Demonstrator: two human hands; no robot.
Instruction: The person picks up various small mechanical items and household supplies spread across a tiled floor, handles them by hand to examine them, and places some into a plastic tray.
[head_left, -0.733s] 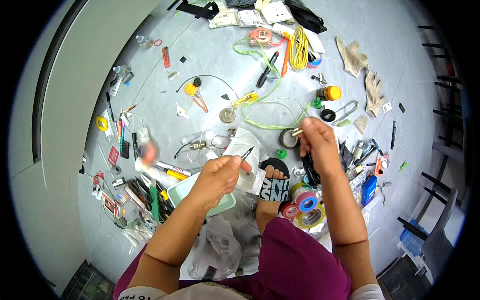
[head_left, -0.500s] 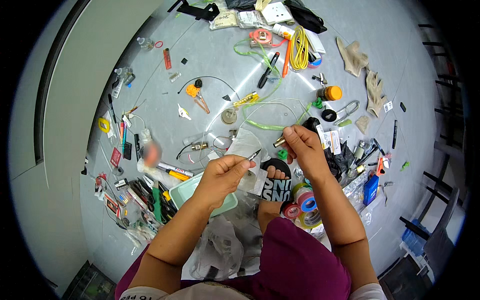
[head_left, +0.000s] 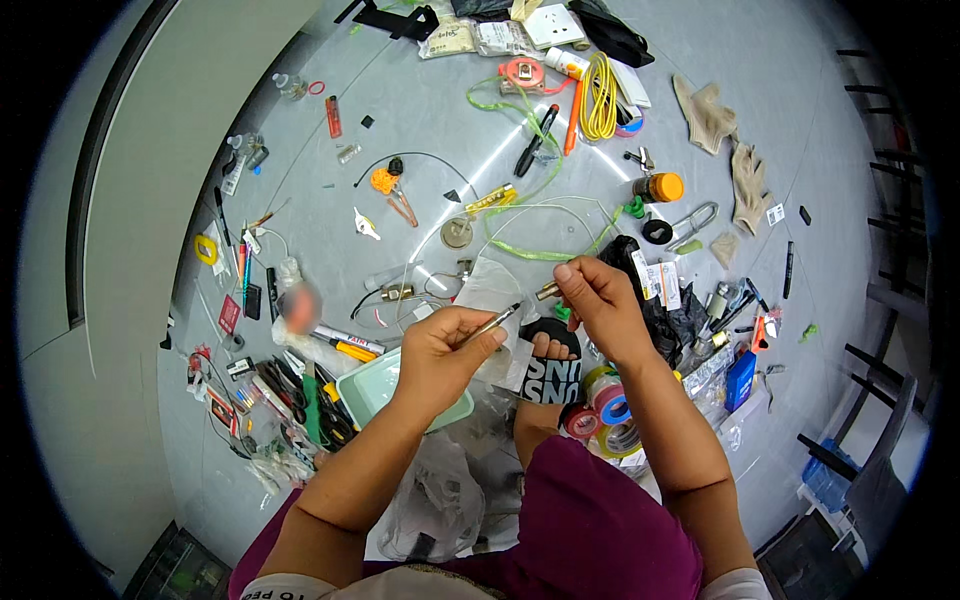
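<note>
Grey floor [head_left: 400,115] is the largest thing, w/ many small items spread over it. Purple trousers [head_left: 600,510] fill the bottom centre. Beside them lies a crumpled clear bag [head_left: 435,495]; its contents I cannot tell. Black bag [head_left: 660,325] lies on the R, w/ white-and-orange cards [head_left: 662,283] at its upper part; what is inside is hidden. Pale green tray [head_left: 368,385] is on the L; its inside shows in part, the rest is covered by L hand [head_left: 440,360] & forearm.

L hand is closed: thumb & index finger pinch a thin metal rod [head_left: 495,320], the other fingers are curled. R hand [head_left: 605,305] is also closed, w/ thumb & index finger gripping one end of a short metal tube [head_left: 548,291]; its other fingers are bent, partly hidden.

Next in size, a dark jar [head_left: 648,187], orange cap on, is farther up the floor; contents I cannot tell. Small clear bottle [head_left: 290,87] is at upper L, too small to see what it holds.

Rod & tube are btwn the two hands, w/ a white sheet [head_left: 487,283] seen behind. Rod's dark tip points up & R, twd the tube; tube's free end points L & slightly down. They are near but apart.
</note>
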